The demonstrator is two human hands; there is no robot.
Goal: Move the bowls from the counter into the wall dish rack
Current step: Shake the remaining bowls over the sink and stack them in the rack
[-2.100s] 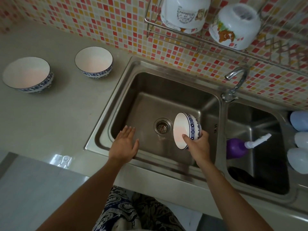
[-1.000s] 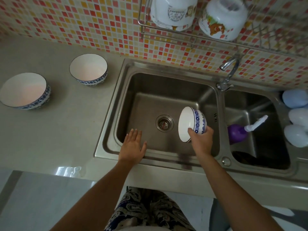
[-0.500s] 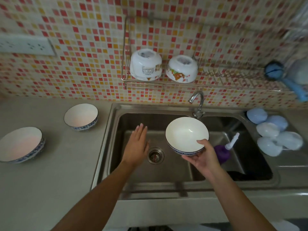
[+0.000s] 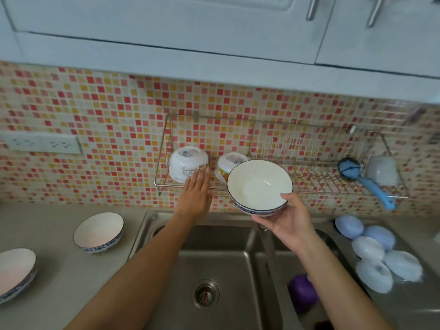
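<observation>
My right hand (image 4: 289,222) grips a white bowl with a blue patterned rim (image 4: 258,185) from below, its mouth facing me, raised in front of the wire wall dish rack (image 4: 316,186). My left hand (image 4: 196,195) is flat with its fingers together, just in front of the rack's lower left rail and empty. Two white bowls (image 4: 187,164) (image 4: 227,164) lie upside down in the rack's left part. On the counter at the left stand two more blue-rimmed bowls (image 4: 98,231) (image 4: 15,272).
A blue brush (image 4: 362,179) and a grey cup (image 4: 382,173) occupy the rack's right end. Below is a double steel sink (image 4: 226,258) with a purple bottle (image 4: 303,295). Several pale blue round items (image 4: 378,253) lie at the right. Cabinets (image 4: 214,25) hang overhead.
Both hands have risen from the sink to the rack's height. The bowl turned from on edge to mouth facing me, and my view tilted up to the wall.
</observation>
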